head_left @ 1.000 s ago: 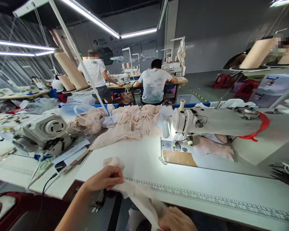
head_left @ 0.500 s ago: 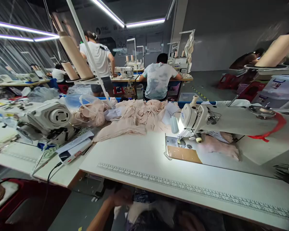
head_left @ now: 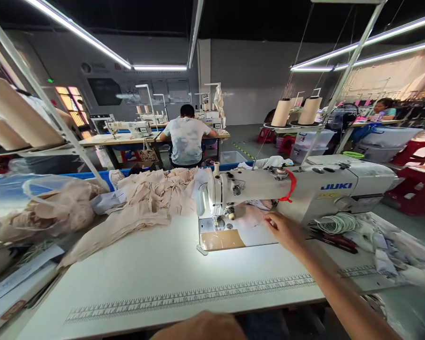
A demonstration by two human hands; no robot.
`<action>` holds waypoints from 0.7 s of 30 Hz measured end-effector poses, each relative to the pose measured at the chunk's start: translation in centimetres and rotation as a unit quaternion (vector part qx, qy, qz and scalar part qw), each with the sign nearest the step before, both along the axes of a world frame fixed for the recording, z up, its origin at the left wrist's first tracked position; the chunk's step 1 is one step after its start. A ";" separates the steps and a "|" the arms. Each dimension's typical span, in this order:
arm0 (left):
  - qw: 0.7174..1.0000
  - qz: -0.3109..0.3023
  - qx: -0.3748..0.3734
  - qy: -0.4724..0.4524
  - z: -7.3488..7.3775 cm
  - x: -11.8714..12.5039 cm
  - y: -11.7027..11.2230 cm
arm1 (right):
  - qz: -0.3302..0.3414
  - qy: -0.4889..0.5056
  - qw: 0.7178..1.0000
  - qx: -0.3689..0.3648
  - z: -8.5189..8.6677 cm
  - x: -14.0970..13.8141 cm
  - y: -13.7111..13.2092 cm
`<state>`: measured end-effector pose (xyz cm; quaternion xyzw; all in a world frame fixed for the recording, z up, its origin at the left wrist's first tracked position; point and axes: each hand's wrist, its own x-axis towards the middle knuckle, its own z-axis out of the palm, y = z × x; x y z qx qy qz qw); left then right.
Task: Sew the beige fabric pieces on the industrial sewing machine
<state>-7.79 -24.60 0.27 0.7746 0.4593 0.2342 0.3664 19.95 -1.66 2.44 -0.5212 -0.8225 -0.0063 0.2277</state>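
My right hand reaches across the white table to a pale pink fabric piece lying under the arm of the white JUKI sewing machine. Its fingers are curled together on the fabric's edge, just right of the lit needle area. My left hand sits at the bottom edge below the table front. Only its back shows and its fingers are hidden. A brown patch lies on the machine bed in front of the needle.
A heap of beige fabric lies at the back left beside a plastic bag of the same cloth. Scissors, a coiled white cord and scraps lie at the right. A person sits at the table ahead.
The view has swung right. My hands were below the table edge with a pale cloth; now my right hand has come up to the pink fabric under the machine arm.
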 end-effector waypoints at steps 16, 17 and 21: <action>0.931 0.293 0.215 0.040 -0.3 11.3 24.4 | -0.010 -0.058 0.993 0.107 -3.1 -0.4 4.2; 0.930 0.297 0.214 0.036 -0.3 11.4 24.6 | -0.006 -0.047 0.993 0.110 -3.0 -0.4 4.3; 0.933 0.291 0.210 0.014 0.2 11.5 24.9 | 0.017 -0.010 0.996 0.090 -3.0 0.0 4.4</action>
